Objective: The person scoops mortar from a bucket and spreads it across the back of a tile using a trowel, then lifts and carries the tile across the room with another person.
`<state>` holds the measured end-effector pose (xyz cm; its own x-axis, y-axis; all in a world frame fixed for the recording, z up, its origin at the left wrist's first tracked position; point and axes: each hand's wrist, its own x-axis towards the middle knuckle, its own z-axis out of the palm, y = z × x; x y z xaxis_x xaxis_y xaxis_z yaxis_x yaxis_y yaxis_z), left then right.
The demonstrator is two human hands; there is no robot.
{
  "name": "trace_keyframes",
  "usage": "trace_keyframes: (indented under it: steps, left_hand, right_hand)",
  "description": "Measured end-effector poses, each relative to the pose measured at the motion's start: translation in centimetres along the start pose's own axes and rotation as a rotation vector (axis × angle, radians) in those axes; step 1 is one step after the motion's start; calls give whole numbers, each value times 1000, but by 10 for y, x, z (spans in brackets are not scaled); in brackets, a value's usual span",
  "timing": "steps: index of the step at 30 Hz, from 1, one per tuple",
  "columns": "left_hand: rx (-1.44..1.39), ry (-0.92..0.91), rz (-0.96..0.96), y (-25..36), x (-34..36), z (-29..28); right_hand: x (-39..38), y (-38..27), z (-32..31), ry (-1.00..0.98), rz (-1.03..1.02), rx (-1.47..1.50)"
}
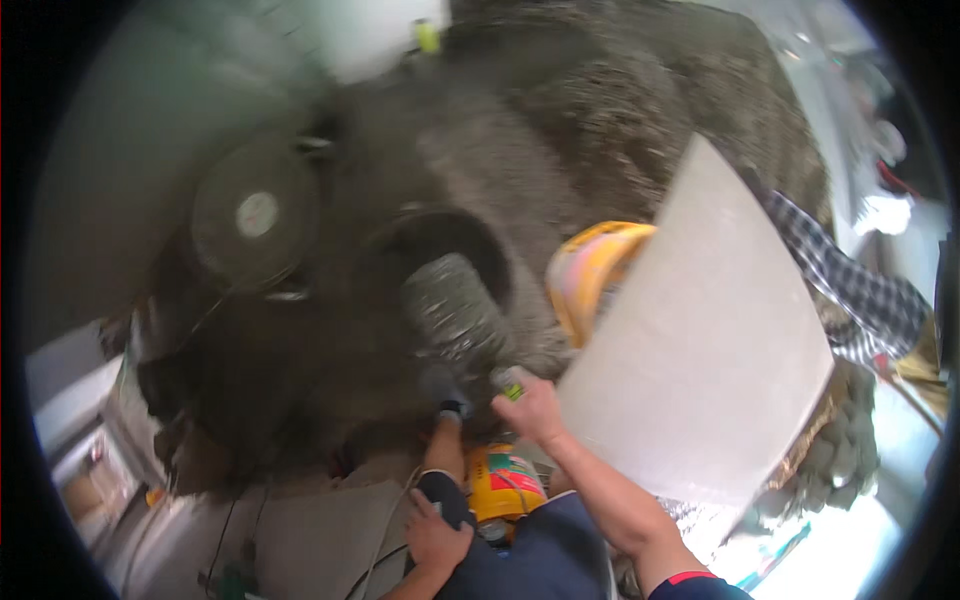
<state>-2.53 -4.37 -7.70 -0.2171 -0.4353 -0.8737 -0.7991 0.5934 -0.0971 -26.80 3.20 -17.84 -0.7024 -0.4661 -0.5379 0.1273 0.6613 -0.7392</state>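
My right hand [532, 408] is closed around a short grey-and-green thing [508, 383], perhaps a handle; its kind is blurred. Just beyond it is a shiny, see-through, ribbed thing [455, 305] like a large plastic bottle. It lies in front of a dark round bucket [440, 240] and overlaps its near rim. Whether my right hand's thing joins it, I cannot tell. Resting on my left thigh, my left hand [438, 535] holds nothing and its fingers are apart. A yellow container [505, 485] with a red and green label stands between my legs.
A large pale slab [710, 340] leans at the right beside a yellow bucket [590, 275]. Another person's checkered sleeve [850, 280] reaches behind the slab. A heap of grey-brown sand or mortar [660, 100] lies at the back. A round dark lid-like thing [255, 215] is at the left.
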Motion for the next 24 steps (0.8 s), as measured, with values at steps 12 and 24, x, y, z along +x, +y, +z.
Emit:
trace_keyframes:
  steps: [12, 24]
  left_hand:
    - [156, 172, -23, 42, -15, 36]
    - [232, 126, -104, 59, -18, 11]
  right_hand:
    - [-231, 253, -279, 817, 168, -823]
    - [-269, 219, -311, 1046, 532, 86]
